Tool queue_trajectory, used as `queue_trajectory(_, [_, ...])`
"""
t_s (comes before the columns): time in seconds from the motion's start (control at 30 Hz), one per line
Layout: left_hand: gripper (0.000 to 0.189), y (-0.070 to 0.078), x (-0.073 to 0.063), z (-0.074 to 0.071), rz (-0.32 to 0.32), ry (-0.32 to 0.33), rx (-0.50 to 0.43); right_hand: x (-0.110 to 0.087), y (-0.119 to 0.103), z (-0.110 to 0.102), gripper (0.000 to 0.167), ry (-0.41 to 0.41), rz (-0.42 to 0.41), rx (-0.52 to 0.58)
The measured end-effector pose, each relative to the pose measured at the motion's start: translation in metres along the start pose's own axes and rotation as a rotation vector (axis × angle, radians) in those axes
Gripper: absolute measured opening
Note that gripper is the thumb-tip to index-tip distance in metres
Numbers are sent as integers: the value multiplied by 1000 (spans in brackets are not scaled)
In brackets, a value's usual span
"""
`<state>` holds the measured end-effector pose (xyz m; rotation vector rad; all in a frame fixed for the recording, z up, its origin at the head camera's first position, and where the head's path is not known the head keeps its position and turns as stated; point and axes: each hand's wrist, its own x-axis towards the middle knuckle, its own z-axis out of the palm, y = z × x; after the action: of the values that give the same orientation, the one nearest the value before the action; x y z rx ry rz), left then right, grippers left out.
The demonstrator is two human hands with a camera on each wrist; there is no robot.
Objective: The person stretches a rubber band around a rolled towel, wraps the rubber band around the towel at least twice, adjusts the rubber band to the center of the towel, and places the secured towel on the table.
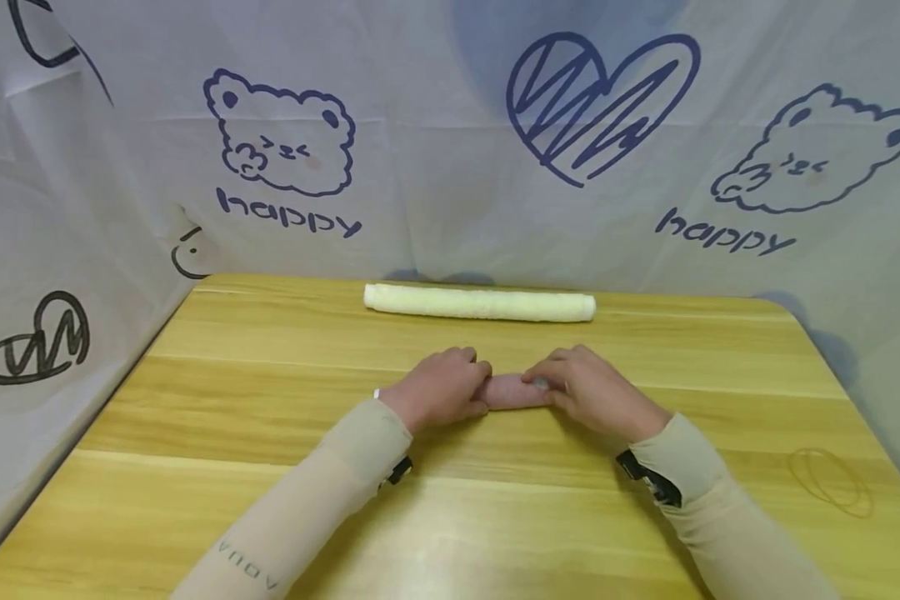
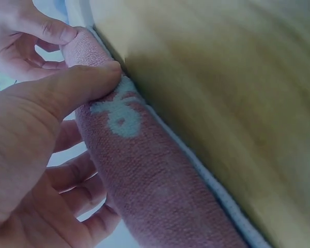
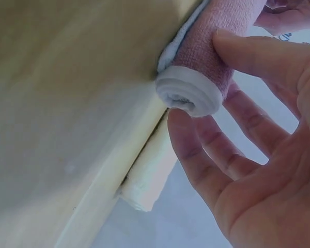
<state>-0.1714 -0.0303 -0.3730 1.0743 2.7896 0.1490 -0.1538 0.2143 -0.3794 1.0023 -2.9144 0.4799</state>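
A small pink towel (image 1: 512, 392), rolled into a short cylinder, lies crosswise on the wooden table between both hands. My left hand (image 1: 444, 390) holds its left part, thumb over the top and fingers behind it. At the other end my right hand (image 1: 588, 392) grips the roll, its thumb (image 3: 237, 49) pressing on the pink side and its fingertips curled round the far side. The right wrist view shows the white spiral end (image 3: 191, 93) of the roll and a pale edge along its near side. A light-blue motif (image 2: 125, 118) shows beside the left thumb.
A longer cream-coloured roll (image 1: 480, 302) lies near the back edge of the table (image 1: 270, 400). Thin yellowish rubber bands (image 1: 828, 485) lie at the right. A pale cloth with bear and heart drawings (image 1: 435, 125) hangs behind the table and along its sides.
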Motion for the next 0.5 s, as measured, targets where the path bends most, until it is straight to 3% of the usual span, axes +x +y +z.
queue_trajectory(0.5, [43,16,-20,2,59,-52,-15,-22,-15,-3,27,-72,2,63])
